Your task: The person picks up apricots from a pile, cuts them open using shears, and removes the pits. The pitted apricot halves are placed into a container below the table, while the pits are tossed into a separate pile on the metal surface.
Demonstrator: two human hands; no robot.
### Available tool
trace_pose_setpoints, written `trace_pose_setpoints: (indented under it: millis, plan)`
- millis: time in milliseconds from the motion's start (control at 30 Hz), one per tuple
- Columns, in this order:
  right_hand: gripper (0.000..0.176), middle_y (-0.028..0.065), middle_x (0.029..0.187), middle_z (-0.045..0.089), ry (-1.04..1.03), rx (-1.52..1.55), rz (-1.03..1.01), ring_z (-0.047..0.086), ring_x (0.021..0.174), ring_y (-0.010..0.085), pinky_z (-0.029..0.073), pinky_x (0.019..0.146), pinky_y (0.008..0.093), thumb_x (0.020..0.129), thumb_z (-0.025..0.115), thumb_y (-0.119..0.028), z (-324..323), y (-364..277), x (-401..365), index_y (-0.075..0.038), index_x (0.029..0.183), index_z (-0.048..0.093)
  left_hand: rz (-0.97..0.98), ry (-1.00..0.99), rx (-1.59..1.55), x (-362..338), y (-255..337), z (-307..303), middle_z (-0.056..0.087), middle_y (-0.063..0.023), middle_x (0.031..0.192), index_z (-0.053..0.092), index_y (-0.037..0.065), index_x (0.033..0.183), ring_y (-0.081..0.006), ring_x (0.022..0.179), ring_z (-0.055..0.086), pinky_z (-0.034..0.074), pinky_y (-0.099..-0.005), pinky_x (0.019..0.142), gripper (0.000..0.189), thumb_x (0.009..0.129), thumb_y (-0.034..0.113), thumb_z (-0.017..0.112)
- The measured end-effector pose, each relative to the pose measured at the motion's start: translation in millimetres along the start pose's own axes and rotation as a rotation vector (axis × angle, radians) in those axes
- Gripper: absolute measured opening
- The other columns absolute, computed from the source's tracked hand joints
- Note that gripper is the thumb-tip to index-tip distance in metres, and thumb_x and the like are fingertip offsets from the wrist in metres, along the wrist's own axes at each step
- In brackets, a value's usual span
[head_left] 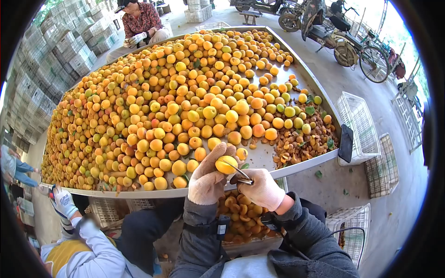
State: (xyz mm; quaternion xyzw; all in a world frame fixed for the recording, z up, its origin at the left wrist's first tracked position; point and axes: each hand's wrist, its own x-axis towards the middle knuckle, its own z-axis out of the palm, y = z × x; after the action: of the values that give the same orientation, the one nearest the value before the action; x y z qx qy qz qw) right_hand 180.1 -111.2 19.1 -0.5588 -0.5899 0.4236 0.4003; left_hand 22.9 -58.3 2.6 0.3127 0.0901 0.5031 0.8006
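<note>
In a knit glove, my left hand point(211, 178) holds a yellow apricot point(226, 165) between thumb and fingers at the table's near edge. My gloved right hand point(261, 189) is closed on a small metal blade tool point(244, 180), whose thin curved tip lies against the apricot. Beyond both hands, a large heap of apricots point(171, 109) covers the metal-rimmed table point(306, 160). Brown pits and scraps point(303, 141) lie at its right corner. Below my hands stands a crate of opened apricot halves point(243, 217), partly hidden by my arms.
A phone point(346, 143) sits at the table's right corner. White crates point(357, 120) stand to the right. A co-worker point(92, 245) works at the lower left, another person point(141, 23) sits across the table. Stacked crates point(41, 69) fill the left; parked bikes point(352, 46) stand behind.
</note>
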Motion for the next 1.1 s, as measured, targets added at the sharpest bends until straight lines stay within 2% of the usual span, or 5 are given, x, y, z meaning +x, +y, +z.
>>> trace_pose_setpoints:
  millis: [500,667,800,967,1100]
  plan:
    - [0.02,0.0146,0.086,0.066,0.1,-0.41,-0.12,0.063,0.081,0.0369,0.051,0.07,0.0436,0.076,0.065,-0.011,11,26,17,-0.011,0.096,0.067,0.047,0.181,0.568,-2,-15,17,0.048,-0.015,0.138,0.014,0.019,0.155,-0.0198,0.114,0.053,0.05,-0.0293,0.088,0.097,0.072,-0.018,0.048]
    - [0.021,0.0157,0.086,0.064,0.236,-0.266,-0.204,0.062,0.081,0.0383,0.052,0.071,0.0427,0.072,0.064,-0.009,12,32,18,-0.008,0.093,0.067,0.139,0.175,0.574,1,-36,-1,0.057,-0.0075,0.118,0.053,0.005,0.122,-0.0199,0.109,0.056,0.048,-0.0345,0.095,0.061,0.07,0.012,0.085]
    - [0.026,0.0025,0.104,0.064,0.157,0.584,0.111,0.064,0.091,0.0172,0.053,0.082,0.0319,0.09,0.048,0.0,25,49,24,-0.001,0.113,0.059,0.199,0.242,0.74,-6,-28,7,0.061,-0.013,0.12,0.048,0.0,0.133,-0.0183,0.111,0.057,0.046,-0.0333,0.097,0.064,0.078,0.014,0.079]
    - [0.019,0.0019,0.096,0.065,-0.218,0.211,0.092,0.06,0.09,0.0126,0.051,0.078,0.0277,0.084,0.057,0.005,11,35,27,0.0,0.1,0.065,0.11,0.271,0.885,-4,-14,11,0.06,-0.0175,0.123,0.044,-0.001,0.137,-0.0204,0.111,0.061,0.047,-0.0304,0.097,0.067,0.079,0.008,0.074]
    - [0.013,0.0038,0.091,0.067,-0.148,0.253,0.081,0.061,0.087,0.0129,0.051,0.076,0.0276,0.084,0.059,0.003,11,16,19,0.0,0.096,0.065,0.097,0.132,0.838,0,-11,6,0.057,-0.0169,0.127,0.04,-0.003,0.139,-0.0206,0.115,0.058,0.045,-0.0316,0.099,0.068,0.078,0.001,0.07]
